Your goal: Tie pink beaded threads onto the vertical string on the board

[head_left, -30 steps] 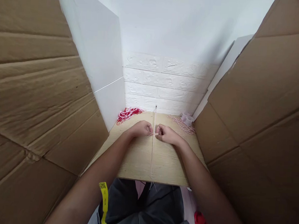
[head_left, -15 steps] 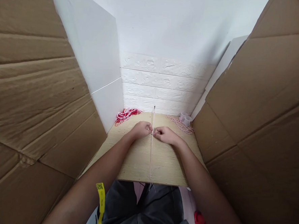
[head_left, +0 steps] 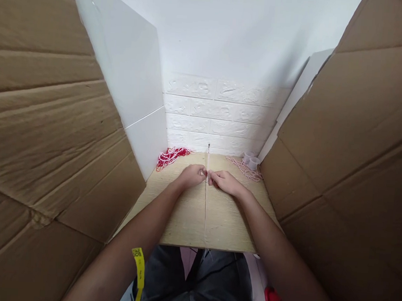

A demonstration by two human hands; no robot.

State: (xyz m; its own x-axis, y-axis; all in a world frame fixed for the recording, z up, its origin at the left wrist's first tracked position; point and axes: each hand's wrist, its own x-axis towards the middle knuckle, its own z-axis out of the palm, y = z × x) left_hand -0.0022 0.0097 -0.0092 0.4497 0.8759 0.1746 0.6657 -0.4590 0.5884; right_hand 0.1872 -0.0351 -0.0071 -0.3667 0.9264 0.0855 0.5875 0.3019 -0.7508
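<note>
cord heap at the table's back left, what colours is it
The cord heap is red and white, seen best in the head view.

left: cardboard panel (head_left: 52, 137) | right: cardboard sheet (head_left: 358, 133) | rear: brick wall (head_left: 190, 106) | middle: straight cord (head_left: 205, 214) | above: open

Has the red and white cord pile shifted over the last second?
No. Judged against the white brick-patterned wall, the cord pile keeps its place in the tabletop's far left corner.
</note>
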